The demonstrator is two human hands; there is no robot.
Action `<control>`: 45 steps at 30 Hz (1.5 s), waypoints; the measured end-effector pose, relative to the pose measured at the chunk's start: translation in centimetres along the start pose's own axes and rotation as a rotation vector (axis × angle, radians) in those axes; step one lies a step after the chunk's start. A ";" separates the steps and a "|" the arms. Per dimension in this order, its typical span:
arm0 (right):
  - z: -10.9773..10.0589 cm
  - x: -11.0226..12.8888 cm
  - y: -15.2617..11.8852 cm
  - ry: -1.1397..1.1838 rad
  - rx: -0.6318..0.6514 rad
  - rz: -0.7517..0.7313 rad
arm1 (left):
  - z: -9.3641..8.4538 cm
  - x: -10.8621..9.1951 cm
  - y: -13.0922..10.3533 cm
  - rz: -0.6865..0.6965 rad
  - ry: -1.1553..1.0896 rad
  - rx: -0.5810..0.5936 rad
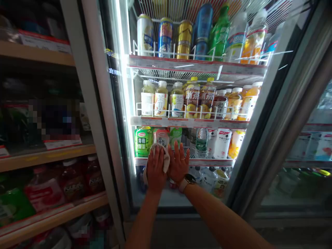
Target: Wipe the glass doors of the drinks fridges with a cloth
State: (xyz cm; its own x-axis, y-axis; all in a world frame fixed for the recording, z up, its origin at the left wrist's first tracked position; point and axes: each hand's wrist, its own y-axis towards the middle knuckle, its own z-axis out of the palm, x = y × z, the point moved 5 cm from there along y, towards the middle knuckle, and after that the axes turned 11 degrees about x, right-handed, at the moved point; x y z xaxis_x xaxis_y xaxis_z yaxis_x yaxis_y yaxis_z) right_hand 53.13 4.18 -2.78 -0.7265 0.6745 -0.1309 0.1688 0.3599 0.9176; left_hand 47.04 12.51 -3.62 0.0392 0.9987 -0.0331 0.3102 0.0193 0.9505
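A glass door [166, 202] covers a lit fridge full of drinks. My left hand [156, 166] presses a crumpled beige cloth [166, 160] against the glass at the lower left, its fingers bent over the cloth. Just beside it, my right hand [178, 164] rests flat on the glass with its fingers spread and nothing in it. A watch is on the right wrist. Behind the hands, through the glass, are a green carton [143, 141] and a pink-red carton [161, 135] on the third shelf.
Cans and bottles line the upper fridge shelf [197, 64], with tea bottles below. A metal door frame [282, 124] slants along the right, next to another fridge door. On the left, wooden-edged shelves [46, 155] hold packaged drinks.
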 end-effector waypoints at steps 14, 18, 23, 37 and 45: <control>-0.3 0.2 0.2 0.016 0.013 0.003 | -1.8 5.8 -1.2 -0.245 0.016 -0.188; -0.3 0.1 0.2 0.018 0.006 -0.003 | -0.3 2.2 -0.3 -0.154 -0.022 -0.154; -0.1 0.1 0.0 0.021 0.016 0.007 | -0.2 2.0 -0.3 -0.056 0.001 -0.032; -0.2 0.2 0.1 0.016 0.017 0.007 | -1.1 4.9 -2.1 -0.171 -0.022 -0.108; 0.0 0.1 -0.1 -0.011 -0.003 0.018 | 0.5 0.9 -1.1 0.058 0.006 0.015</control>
State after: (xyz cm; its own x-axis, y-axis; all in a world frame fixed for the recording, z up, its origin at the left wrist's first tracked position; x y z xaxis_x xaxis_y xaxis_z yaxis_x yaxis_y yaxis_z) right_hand 53.07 4.22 -2.93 -0.7161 0.6879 -0.1182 0.1802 0.3458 0.9208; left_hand 47.20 13.32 -4.88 0.0520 0.9984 0.0233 0.3221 -0.0388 0.9459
